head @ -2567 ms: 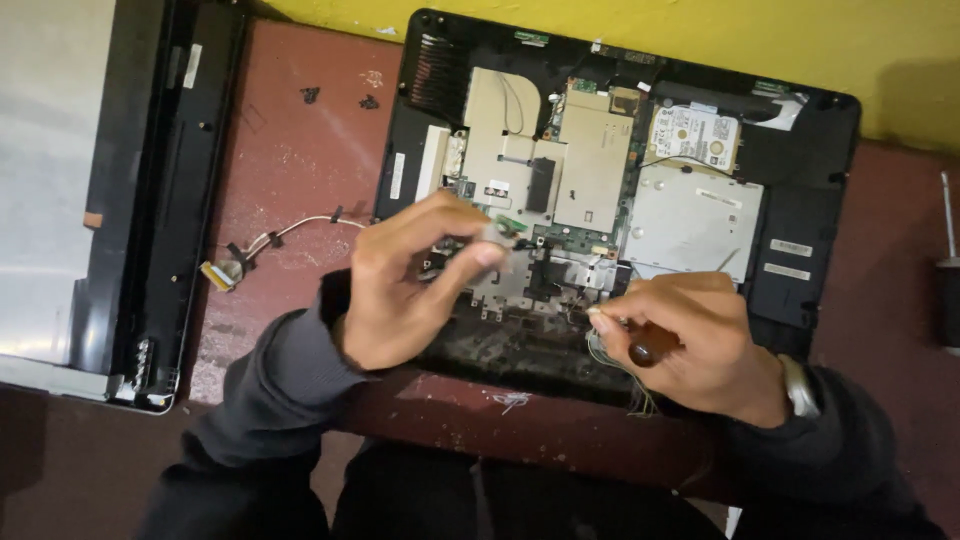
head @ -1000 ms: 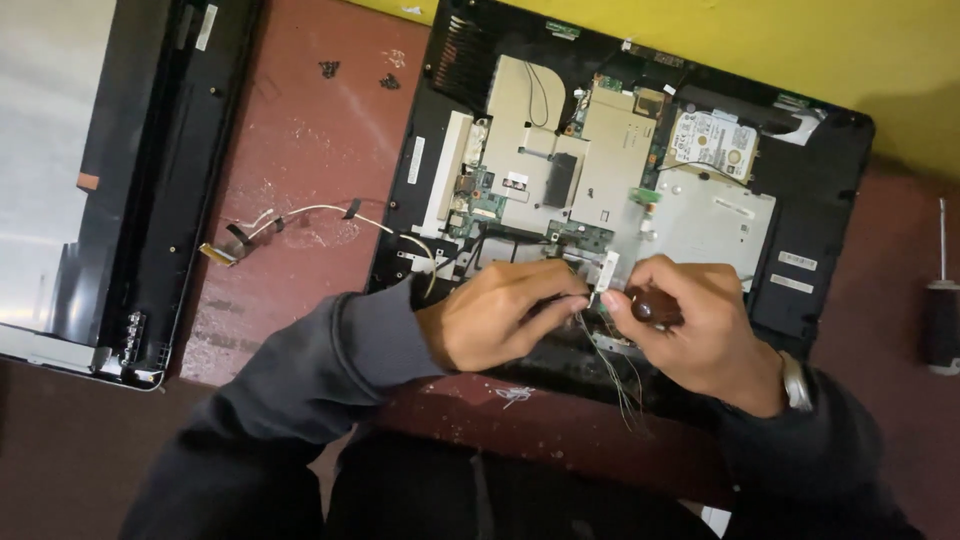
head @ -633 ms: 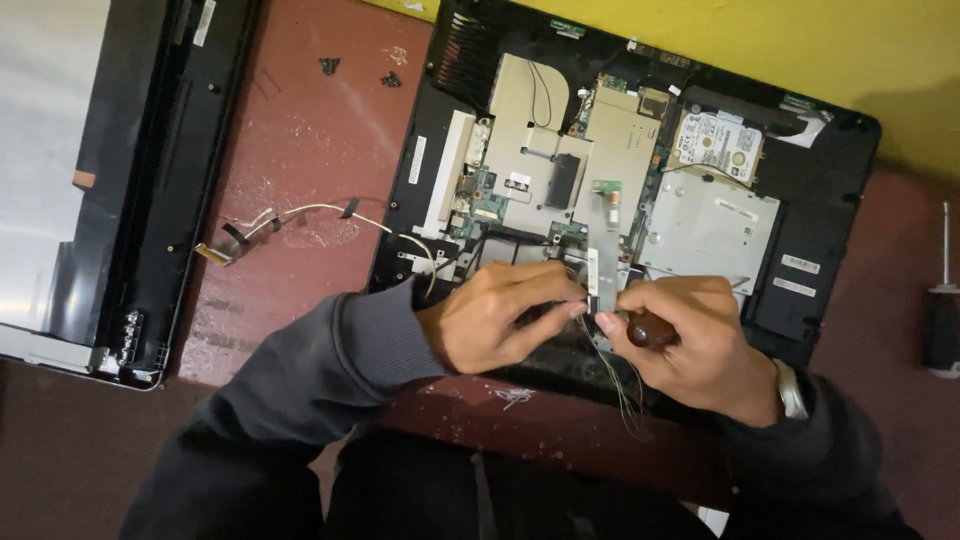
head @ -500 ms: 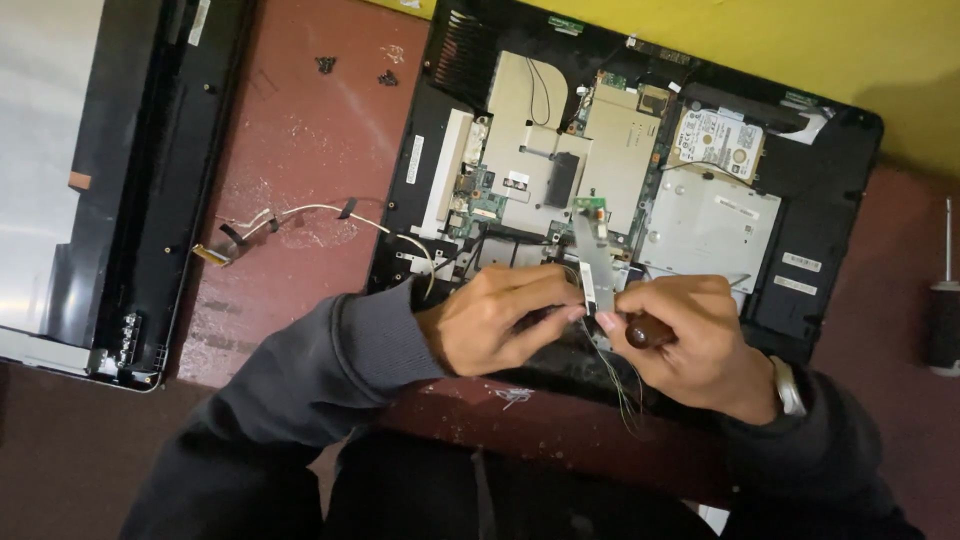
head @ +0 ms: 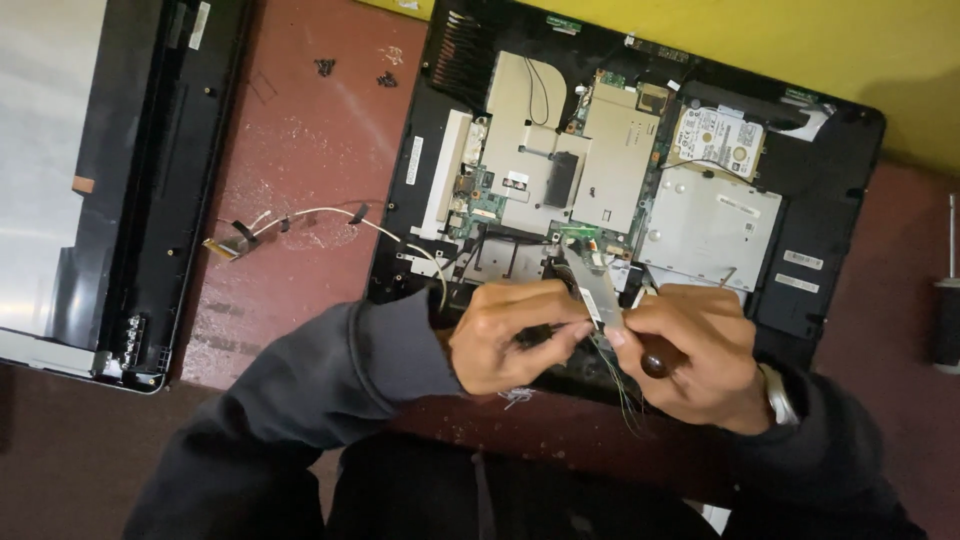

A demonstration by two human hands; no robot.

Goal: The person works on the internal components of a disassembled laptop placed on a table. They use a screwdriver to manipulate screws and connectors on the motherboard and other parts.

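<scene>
Opened laptop base, upper centre to right of frame, boards and drive exposed. Detached screen panel, far left. Your left hand and right hand, lower centre, both pinch a narrow grey ribbon cable; the right also clasps a dark-handled screwdriver. White wire, centre left. Loose screws, top.
</scene>
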